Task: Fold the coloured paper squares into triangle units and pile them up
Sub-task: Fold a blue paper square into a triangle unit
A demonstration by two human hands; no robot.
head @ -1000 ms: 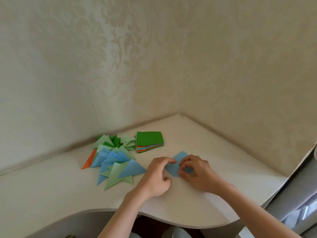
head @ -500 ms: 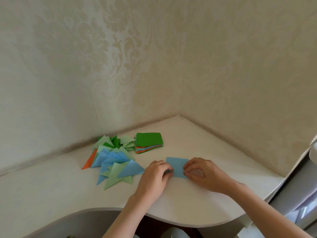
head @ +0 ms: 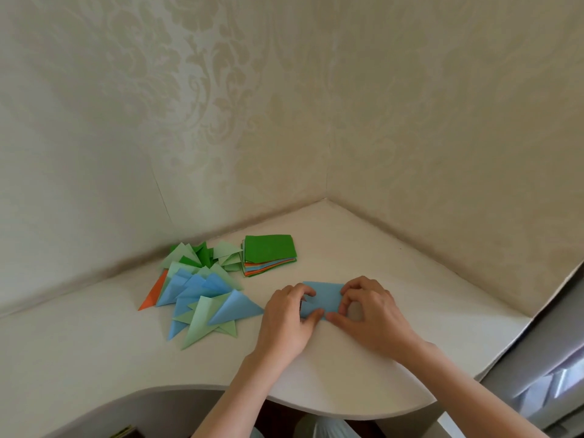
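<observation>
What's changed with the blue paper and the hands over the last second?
The blue paper has turned from a diamond, corner pointing away, to lie square-on as a rectangle. The left hand and right hand still pinch its two ends. The pile of folded triangles and the stack of paper squares stayed put.

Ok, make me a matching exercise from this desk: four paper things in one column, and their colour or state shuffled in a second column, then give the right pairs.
Things:
1. sheet between the hands
2. top sheet of the unfolded stack
3. triangle at the pile's left edge
4. triangle nearest the left hand

Descriptions:
A. orange, folded
B. dark green, flat, untouched
C. blue, folded, lying in the pile
D. blue, rectangular, pinched at both ends

Pairs: 1-D, 2-B, 3-A, 4-C
</observation>
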